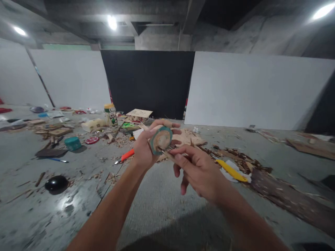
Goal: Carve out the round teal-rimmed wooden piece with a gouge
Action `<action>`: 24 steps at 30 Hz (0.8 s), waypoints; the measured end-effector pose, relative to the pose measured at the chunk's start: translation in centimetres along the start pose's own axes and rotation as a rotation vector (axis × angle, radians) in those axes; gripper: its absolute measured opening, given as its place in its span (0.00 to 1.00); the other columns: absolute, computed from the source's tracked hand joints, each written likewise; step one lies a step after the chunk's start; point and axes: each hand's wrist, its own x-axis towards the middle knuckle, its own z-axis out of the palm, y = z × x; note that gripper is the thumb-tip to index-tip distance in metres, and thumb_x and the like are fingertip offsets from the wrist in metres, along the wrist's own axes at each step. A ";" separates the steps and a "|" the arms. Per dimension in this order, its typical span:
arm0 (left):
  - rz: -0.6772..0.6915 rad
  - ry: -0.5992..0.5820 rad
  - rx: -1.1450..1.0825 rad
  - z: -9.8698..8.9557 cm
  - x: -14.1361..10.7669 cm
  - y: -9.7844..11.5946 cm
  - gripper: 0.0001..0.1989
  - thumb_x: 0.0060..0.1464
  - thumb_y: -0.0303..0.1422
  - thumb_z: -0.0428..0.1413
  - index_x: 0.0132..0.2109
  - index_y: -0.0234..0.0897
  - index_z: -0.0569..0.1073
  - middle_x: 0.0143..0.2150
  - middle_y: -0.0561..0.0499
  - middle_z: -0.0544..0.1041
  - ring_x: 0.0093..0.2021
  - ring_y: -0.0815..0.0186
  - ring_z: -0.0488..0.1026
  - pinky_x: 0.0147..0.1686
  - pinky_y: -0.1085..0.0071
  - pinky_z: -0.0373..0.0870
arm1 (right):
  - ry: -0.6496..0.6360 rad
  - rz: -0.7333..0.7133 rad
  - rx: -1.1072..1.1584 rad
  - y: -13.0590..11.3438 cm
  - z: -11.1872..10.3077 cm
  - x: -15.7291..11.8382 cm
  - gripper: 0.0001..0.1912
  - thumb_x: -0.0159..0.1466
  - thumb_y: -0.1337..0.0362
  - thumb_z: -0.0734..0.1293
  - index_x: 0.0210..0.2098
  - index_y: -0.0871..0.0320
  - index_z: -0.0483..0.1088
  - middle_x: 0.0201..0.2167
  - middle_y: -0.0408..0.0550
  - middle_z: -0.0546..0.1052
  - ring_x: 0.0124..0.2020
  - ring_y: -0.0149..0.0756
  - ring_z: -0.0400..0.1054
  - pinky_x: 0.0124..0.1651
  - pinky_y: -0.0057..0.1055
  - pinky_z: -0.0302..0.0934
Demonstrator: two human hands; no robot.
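Near the middle of the view, my left hand point(146, 146) holds a round piece point(162, 140) with a teal rim and a pale, wood-coloured inside, its face tilted toward me. The fingers of that hand curl behind and around it. My right hand point(196, 167) pinches a thin wooden stick point(169, 156) between thumb and fingers. The stick's dark tip meets the lower edge of the round piece's inner face; whether it presses in cannot be made out.
On the floor lie an orange cutter point(127, 155), a yellow cutter point(231, 170), a teal jar point(72, 143), a black rounded object point(56, 183), a yellow-capped container point(111, 115), bark point(290, 195) and scattered wood chips. Black point(149, 83) and white panels point(256, 90) stand behind.
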 end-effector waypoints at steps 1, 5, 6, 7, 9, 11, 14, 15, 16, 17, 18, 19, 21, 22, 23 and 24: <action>0.043 0.004 0.022 -0.1 0.0 0.0 0.15 0.53 0.39 0.52 0.41 0.34 0.76 0.47 0.40 0.77 0.48 0.52 0.75 0.40 0.60 0.77 | -0.022 0.057 0.101 0.1 0.3 0.1 0.09 0.68 0.57 0.62 0.41 0.54 0.69 0.21 0.35 0.69 0.10 0.22 0.54 0.13 0.23 0.60; 0.099 0.035 0.020 0.1 0.0 0.0 0.17 0.52 0.40 0.51 0.41 0.33 0.76 0.43 0.41 0.76 0.43 0.54 0.75 0.39 0.60 0.77 | -0.047 0.143 0.291 0.3 0.9 0.2 0.09 0.68 0.56 0.61 0.41 0.53 0.66 0.19 0.33 0.69 0.08 0.19 0.43 0.10 0.20 0.50; 0.089 0.055 -0.006 0.2 0.1 0.0 0.17 0.52 0.40 0.51 0.40 0.34 0.76 0.42 0.41 0.76 0.42 0.54 0.75 0.39 0.60 0.77 | -0.024 0.109 0.218 0.3 0.9 0.1 0.08 0.68 0.56 0.61 0.41 0.53 0.67 0.20 0.34 0.70 0.08 0.19 0.45 0.11 0.21 0.50; 0.071 0.077 -0.034 0.4 0.1 0.1 0.17 0.52 0.40 0.50 0.40 0.34 0.76 0.41 0.42 0.77 0.41 0.54 0.76 0.39 0.59 0.77 | 0.019 0.039 0.097 0.2 0.8 0.0 0.08 0.67 0.57 0.62 0.41 0.53 0.68 0.21 0.35 0.72 0.09 0.21 0.50 0.12 0.22 0.51; 0.004 0.128 -0.087 0.7 0.2 0.2 0.17 0.52 0.40 0.48 0.39 0.33 0.75 0.38 0.42 0.77 0.39 0.55 0.76 0.38 0.58 0.77 | 0.136 -0.164 -0.208 0.1 0.6 -0.3 0.06 0.65 0.61 0.65 0.40 0.54 0.73 0.24 0.40 0.76 0.16 0.26 0.65 0.19 0.25 0.60; -0.070 0.179 -0.130 1.0 0.2 0.4 0.17 0.53 0.40 0.47 0.39 0.33 0.75 0.37 0.42 0.77 0.37 0.56 0.76 0.36 0.58 0.77 | 0.234 -0.358 -0.448 -0.2 0.3 -0.6 0.06 0.64 0.65 0.66 0.39 0.53 0.77 0.29 0.43 0.80 0.27 0.32 0.73 0.30 0.28 0.65; -0.132 0.198 -0.166 1.2 0.2 0.8 0.18 0.55 0.41 0.46 0.39 0.32 0.75 0.38 0.43 0.76 0.35 0.58 0.75 0.35 0.60 0.77 | 0.251 -0.511 -0.607 -0.7 -0.2 -0.9 0.08 0.64 0.67 0.68 0.40 0.53 0.79 0.35 0.44 0.84 0.31 0.34 0.75 0.38 0.31 0.67; -0.141 0.186 -0.171 1.2 0.2 0.9 0.19 0.56 0.41 0.46 0.39 0.32 0.75 0.38 0.42 0.76 0.35 0.59 0.75 0.35 0.60 0.77 | 0.243 -0.538 -0.639 -0.9 -0.3 -1.0 0.09 0.64 0.68 0.68 0.40 0.53 0.80 0.35 0.44 0.84 0.31 0.34 0.76 0.39 0.31 0.68; -0.150 0.172 -0.170 1.2 0.2 1.1 0.19 0.56 0.41 0.46 0.39 0.32 0.76 0.38 0.42 0.76 0.35 0.59 0.76 0.35 0.60 0.77 | 0.233 -0.561 -0.671 -1.1 -0.4 -1.1 0.10 0.64 0.68 0.67 0.41 0.54 0.80 0.35 0.45 0.84 0.31 0.34 0.76 0.39 0.32 0.68; -0.158 0.163 -0.163 1.2 0.2 1.2 0.19 0.55 0.42 0.47 0.38 0.32 0.76 0.38 0.42 0.76 0.35 0.58 0.76 0.35 0.61 0.77 | 0.227 -0.578 -0.704 -1.3 -0.4 -1.2 0.11 0.64 0.69 0.67 0.42 0.55 0.80 0.35 0.45 0.84 0.30 0.35 0.76 0.40 0.32 0.68; -0.164 0.162 -0.148 1.2 0.2 1.3 0.19 0.55 0.42 0.47 0.38 0.32 0.76 0.38 0.42 0.76 0.35 0.58 0.76 0.34 0.61 0.77 | 0.224 -0.591 -0.738 -1.4 -0.4 -1.3 0.12 0.64 0.70 0.66 0.43 0.55 0.80 0.35 0.46 0.84 0.30 0.35 0.75 0.39 0.33 0.68; -0.170 0.167 -0.128 1.2 0.2 1.3 0.19 0.55 0.42 0.47 0.38 0.33 0.76 0.37 0.43 0.76 0.35 0.59 0.76 0.34 0.61 0.77 | 0.228 -0.606 -0.769 -1.5 -0.4 -1.4 0.13 0.64 0.71 0.66 0.44 0.56 0.80 0.36 0.47 0.84 0.29 0.35 0.75 0.38 0.33 0.68; -0.175 0.183 -0.072 1.2 0.2 1.4 0.18 0.55 0.42 0.48 0.37 0.33 0.76 0.36 0.43 0.76 0.33 0.59 0.75 0.33 0.61 0.77 | 0.243 -0.632 -0.811 -1.5 -0.3 -1.6 0.14 0.64 0.72 0.65 0.44 0.56 0.80 0.36 0.47 0.84 0.29 0.35 0.75 0.37 0.33 0.67; -0.178 0.189 -0.042 1.2 0.2 1.4 0.18 0.54 0.42 0.48 0.36 0.33 0.76 0.36 0.43 0.76 0.33 0.60 0.75 0.33 0.61 0.77 | 0.248 -0.640 -0.822 -1.5 -0.3 -1.7 0.14 0.63 0.72 0.66 0.44 0.56 0.80 0.37 0.47 0.84 0.30 0.35 0.76 0.37 0.32 0.67; -0.181 0.192 -0.014 1.2 0.3 1.4 0.17 0.54 0.42 0.49 0.35 0.33 0.76 0.35 0.44 0.76 0.32 0.60 0.75 0.32 0.62 0.77 | 0.250 -0.645 -0.829 -1.5 -0.3 -1.7 0.13 0.64 0.72 0.66 0.44 0.57 0.80 0.37 0.47 0.84 0.31 0.36 0.77 0.36 0.32 0.67; -0.181 0.192 0.012 1.3 0.3 1.4 0.17 0.54 0.42 0.49 0.35 0.33 0.76 0.35 0.44 0.76 0.32 0.60 0.74 0.32 0.63 0.77 | 0.251 -0.651 -0.834 -1.4 -0.3 -1.7 0.13 0.64 0.72 0.66 0.43 0.57 0.80 0.37 0.47 0.84 0.32 0.36 0.77 0.36 0.32 0.67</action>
